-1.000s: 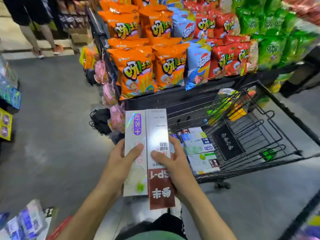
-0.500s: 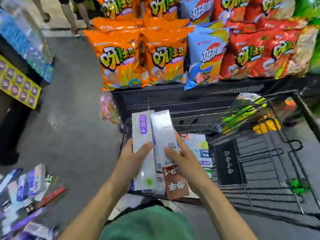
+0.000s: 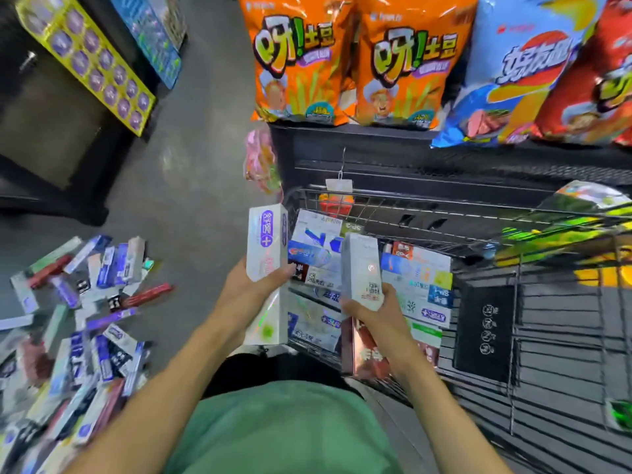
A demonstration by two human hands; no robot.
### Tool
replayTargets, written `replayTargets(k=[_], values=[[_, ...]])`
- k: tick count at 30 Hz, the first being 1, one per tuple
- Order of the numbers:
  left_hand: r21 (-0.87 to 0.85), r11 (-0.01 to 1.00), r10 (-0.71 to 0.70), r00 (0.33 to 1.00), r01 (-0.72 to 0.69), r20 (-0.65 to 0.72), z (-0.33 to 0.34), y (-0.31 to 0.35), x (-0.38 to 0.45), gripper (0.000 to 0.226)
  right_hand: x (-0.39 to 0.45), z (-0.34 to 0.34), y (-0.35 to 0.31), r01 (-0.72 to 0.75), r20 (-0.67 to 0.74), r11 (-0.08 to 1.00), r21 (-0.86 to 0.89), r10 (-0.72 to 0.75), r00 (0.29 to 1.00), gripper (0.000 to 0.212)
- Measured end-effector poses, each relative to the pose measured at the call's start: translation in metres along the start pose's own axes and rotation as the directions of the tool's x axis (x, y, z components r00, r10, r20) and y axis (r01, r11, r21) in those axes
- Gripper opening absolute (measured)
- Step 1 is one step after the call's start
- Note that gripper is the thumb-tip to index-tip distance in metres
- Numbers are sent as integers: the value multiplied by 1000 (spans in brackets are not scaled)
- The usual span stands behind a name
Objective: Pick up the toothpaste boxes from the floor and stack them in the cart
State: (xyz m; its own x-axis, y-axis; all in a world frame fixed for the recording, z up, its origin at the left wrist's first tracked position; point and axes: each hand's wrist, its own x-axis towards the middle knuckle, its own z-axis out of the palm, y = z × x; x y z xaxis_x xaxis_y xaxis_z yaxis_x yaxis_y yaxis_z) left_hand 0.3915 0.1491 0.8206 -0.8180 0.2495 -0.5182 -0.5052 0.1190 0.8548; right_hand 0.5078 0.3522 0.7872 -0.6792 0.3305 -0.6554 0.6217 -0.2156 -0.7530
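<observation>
The left hand grips a white box with a purple label beside the cart. The right hand curls around a white-and-red box over the boxes stacked inside. More boxes lie on the floor.

Person w/ bare forearms, no sleeves visible, green shirt over dark trousers.

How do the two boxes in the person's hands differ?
The left hand holds a white box with a purple label; the right hand holds a white box with a red-brown lower end. The purple-label box sits at the cart's edge, the other over stacked boxes inside. Both are long, upright and gripped mid-length.
</observation>
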Motion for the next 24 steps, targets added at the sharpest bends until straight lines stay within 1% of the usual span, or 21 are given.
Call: replayTargets(k=[2, 3, 5, 6, 7, 8, 9, 10, 11, 14, 17, 19, 21, 23, 24], values=[[50, 999, -1, 999, 2, -32, -7, -7, 4, 37, 7, 1, 4, 2, -8, 998, -65, -2, 1000, 76], [68, 998, 5, 999, -2, -39, -11, -9, 7, 35, 12, 2, 6, 20, -12, 991, -129, -22, 1000, 76], [111, 994, 28, 999, -24, -35, -18, -12, 9, 34, 23, 2, 11, 80, -13, 936, -342, -90, 996, 76], [129, 991, 34, 999, -29, -36, -22, -11, 10, 34, 31, 2, 14, 112, 5, 864, -492, -125, 992, 73], [150, 988, 38, 999, -32, -39, -27, -11, 10, 34, 38, 3, 18, 130, 30, 753, -644, -145, 989, 71], [179, 983, 44, 998, -37, -40, -32, -10, 10, 33, 47, 4, 22, 142, 58, 632, -762, -152, 987, 67], [213, 976, 51, 998, -41, -43, -36, -9, 11, 32, 56, 6, 28, 159, 94, 529, -834, -147, 985, 64], [247, 968, 57, 997, -43, -51, -41, -8, 11, 31, 65, 9, 33, 181, 135, 454, -872, -133, 982, 61], [276, 960, 62, 996, -42, -63, -46, -7, 12, 29, 74, 12, 38, 203, 172, 406, -891, -111, 979, 60], [347, 937, 77, 992, -36, -103, -59, -8, 16, 26, 97, 24, 53, 265, 270, 310, -913, -27, 962, 67], [377, 926, 78, 986, -17, -147, -71, -11, 20, 37, 116, 39, 67, 316, 324, 220, -923, 3, 946, 65], [397, 918, 67, 986, -1, -154, -79, -13, 21, 41, 128, 49, 76, 342, 347, 155, -927, 1, 938, 70], [413, 910, 41, 987, 27, -156, -85, -16, 23, 37, 141, 57, 82, 334, 337, 144, -932, -4, 941, 74], [424, 904, 25, 987, 45, -159, -89, -21, 25, 33, 153, 64, 86, 321, 321, 121, -939, -14, 947, 71], [433, 900, 22, 987, 50, -161, -91, -23, 28, 33, 158, 67, 87, 321, 320, 88, -943, -27, 947, 67]])
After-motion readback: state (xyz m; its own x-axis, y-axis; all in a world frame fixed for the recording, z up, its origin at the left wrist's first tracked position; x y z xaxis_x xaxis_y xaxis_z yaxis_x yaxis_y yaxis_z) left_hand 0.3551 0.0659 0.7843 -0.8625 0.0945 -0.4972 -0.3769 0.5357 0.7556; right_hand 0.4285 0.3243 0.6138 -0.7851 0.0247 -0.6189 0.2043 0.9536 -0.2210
